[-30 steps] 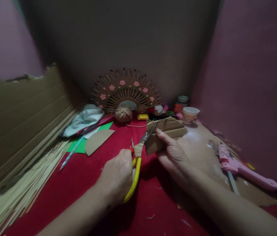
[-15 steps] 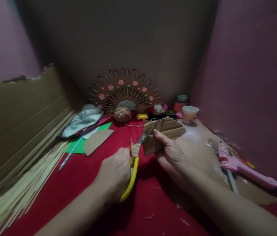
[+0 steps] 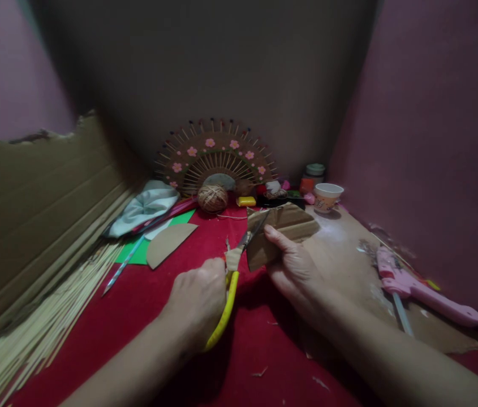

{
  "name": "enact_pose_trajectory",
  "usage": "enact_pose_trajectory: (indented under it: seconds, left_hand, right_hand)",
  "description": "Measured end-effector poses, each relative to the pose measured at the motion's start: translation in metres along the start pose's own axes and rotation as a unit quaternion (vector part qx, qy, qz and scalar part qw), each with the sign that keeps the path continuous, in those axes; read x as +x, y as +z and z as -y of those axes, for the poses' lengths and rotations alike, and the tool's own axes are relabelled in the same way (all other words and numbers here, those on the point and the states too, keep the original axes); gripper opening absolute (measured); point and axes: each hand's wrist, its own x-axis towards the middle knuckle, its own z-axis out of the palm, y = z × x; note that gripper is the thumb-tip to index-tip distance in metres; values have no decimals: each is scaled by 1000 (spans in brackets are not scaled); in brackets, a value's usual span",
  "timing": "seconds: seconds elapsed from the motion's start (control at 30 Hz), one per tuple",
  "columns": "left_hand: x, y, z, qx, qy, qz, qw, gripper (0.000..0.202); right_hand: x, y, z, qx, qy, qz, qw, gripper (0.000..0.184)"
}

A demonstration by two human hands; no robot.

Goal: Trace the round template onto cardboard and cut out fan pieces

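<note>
My left hand [image 3: 199,299] is closed round the handles of a pair of scissors [image 3: 232,294] with yellow grips and tape wrapped near the pivot. The blades point up and to the right, set on the left part of a creased brown cardboard piece [image 3: 292,222]. That cardboard is gripped in my right hand [image 3: 296,271], thumb on top and the other fingers mostly hidden beneath it. To the left, a half-round cardboard piece [image 3: 168,243] lies partly over a green sheet [image 3: 137,252].
Thin bamboo sticks [image 3: 52,316] and a pencil [image 3: 122,268] lie at left. A twine ball [image 3: 212,198] sits before a flower-painted stick fan [image 3: 222,138]. A paper cup [image 3: 327,198] and a pink glue gun [image 3: 425,294] rest on the right-hand cardboard sheet [image 3: 349,265].
The scissor blades have drawn slightly closer together on the cardboard. Both hands stay nearly in the same place, and the view has shifted very slightly.
</note>
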Motion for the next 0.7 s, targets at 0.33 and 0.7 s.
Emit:
enact_pose_trajectory:
  seconds: [0.33, 0.7]
  left_hand:
    - [2, 3, 3, -28, -27, 28, 999, 26]
    - [3, 1, 3, -82, -34, 7, 996, 27]
  right_hand:
    - [4, -2, -3, 0, 1, -19, 1000, 39]
    - [3, -3, -1, -34, -16, 11, 999, 29]
